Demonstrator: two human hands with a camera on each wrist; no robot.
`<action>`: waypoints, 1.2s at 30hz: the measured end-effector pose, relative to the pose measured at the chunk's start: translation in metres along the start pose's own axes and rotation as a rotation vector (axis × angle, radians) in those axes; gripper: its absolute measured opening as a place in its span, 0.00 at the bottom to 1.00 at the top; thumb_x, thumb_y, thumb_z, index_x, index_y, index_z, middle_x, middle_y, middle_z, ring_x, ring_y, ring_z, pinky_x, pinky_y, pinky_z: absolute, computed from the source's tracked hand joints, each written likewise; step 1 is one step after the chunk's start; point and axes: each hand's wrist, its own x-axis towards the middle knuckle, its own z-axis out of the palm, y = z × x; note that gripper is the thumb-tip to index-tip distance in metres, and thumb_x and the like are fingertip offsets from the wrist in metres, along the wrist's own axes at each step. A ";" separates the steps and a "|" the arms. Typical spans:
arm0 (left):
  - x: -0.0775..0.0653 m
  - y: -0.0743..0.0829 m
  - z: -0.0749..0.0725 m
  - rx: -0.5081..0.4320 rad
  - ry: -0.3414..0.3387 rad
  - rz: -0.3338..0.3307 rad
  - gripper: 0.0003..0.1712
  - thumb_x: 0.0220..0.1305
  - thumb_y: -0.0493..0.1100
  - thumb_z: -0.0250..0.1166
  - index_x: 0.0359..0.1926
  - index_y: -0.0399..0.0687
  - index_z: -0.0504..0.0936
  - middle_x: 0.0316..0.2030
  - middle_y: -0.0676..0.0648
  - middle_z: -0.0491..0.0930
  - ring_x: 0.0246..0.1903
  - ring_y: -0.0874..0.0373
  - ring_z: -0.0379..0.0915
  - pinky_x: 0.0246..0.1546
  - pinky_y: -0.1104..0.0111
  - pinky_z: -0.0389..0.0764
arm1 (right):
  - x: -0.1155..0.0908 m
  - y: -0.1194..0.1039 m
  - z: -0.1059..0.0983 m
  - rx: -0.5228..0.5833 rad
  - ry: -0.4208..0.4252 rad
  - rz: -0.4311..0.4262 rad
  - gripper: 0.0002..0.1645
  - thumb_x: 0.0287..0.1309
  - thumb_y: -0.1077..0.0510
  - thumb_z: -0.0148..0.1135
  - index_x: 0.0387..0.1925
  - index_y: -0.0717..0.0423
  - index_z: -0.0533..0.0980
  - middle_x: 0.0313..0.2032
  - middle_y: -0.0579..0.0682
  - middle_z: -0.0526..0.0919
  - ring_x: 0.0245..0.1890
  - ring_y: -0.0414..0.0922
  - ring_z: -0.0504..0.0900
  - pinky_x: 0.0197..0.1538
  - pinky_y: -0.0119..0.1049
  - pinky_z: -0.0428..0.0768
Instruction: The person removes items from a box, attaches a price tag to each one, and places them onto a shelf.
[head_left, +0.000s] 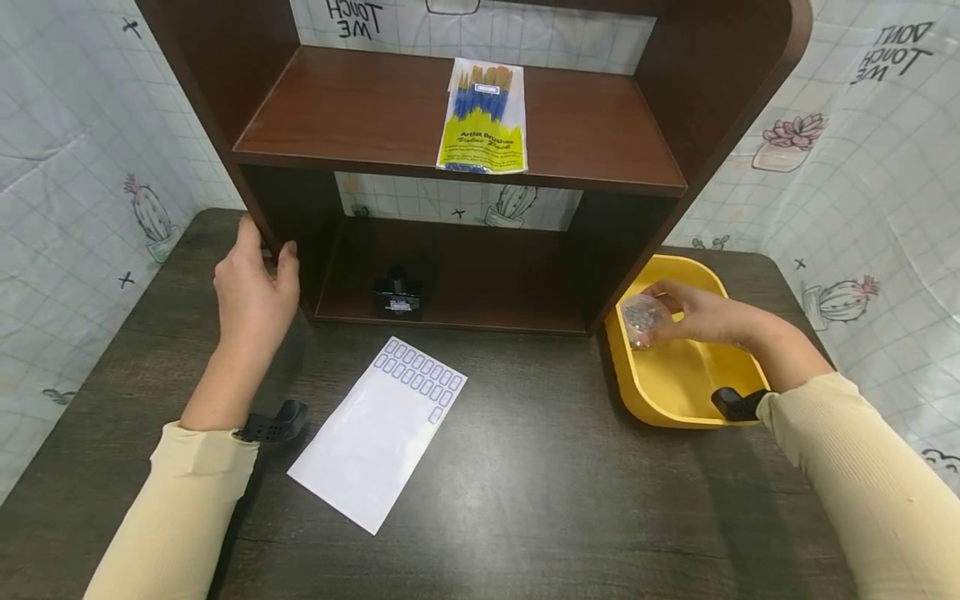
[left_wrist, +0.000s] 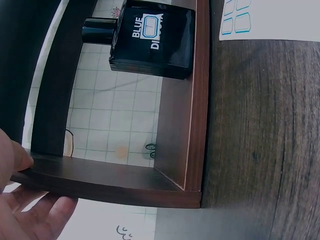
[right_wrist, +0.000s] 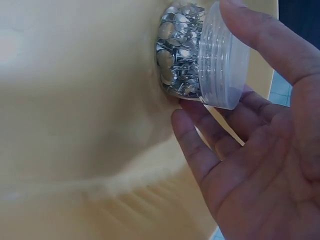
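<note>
My right hand (head_left: 705,317) holds a small clear plastic tub (head_left: 643,320) by its lid end, inside a yellow bin (head_left: 693,367). Silver thumbtacks (right_wrist: 175,55) fill the tub, which lies on its side in the right wrist view, near the bin's wall. On the left, my left hand (head_left: 257,292) grips the side panel of a dark brown wooden shelf unit (head_left: 352,112). Its thumb lies on the inner side of that panel and its fingers on the outer side, as the left wrist view shows.
A dark square perfume bottle (left_wrist: 152,37) with a label stands on the lower shelf. A pack of artist brushes (head_left: 483,117) lies on the shelf above. On the table (head_left: 510,500) is a sheet of blue-bordered labels (head_left: 375,442). Patterned cloth (head_left: 877,217) hangs around.
</note>
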 end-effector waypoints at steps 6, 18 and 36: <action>0.000 0.000 0.000 -0.005 0.004 0.001 0.17 0.78 0.40 0.55 0.59 0.32 0.74 0.47 0.29 0.86 0.39 0.33 0.85 0.39 0.47 0.78 | -0.005 0.005 -0.003 -0.050 0.099 -0.056 0.46 0.64 0.45 0.71 0.73 0.62 0.61 0.66 0.66 0.74 0.64 0.61 0.73 0.63 0.54 0.71; 0.000 0.000 0.000 -0.014 0.000 -0.005 0.17 0.78 0.40 0.55 0.58 0.32 0.74 0.49 0.29 0.86 0.42 0.33 0.86 0.40 0.46 0.80 | -0.024 0.006 -0.004 -0.075 0.339 -0.091 0.41 0.60 0.45 0.75 0.69 0.57 0.69 0.59 0.60 0.82 0.60 0.57 0.79 0.48 0.21 0.74; 0.000 -0.001 0.001 -0.007 -0.002 -0.004 0.17 0.78 0.41 0.55 0.58 0.33 0.74 0.48 0.30 0.85 0.43 0.33 0.85 0.40 0.47 0.79 | -0.056 -0.007 0.020 0.052 0.466 -0.221 0.38 0.58 0.53 0.77 0.67 0.56 0.71 0.56 0.51 0.79 0.52 0.25 0.73 0.47 0.09 0.73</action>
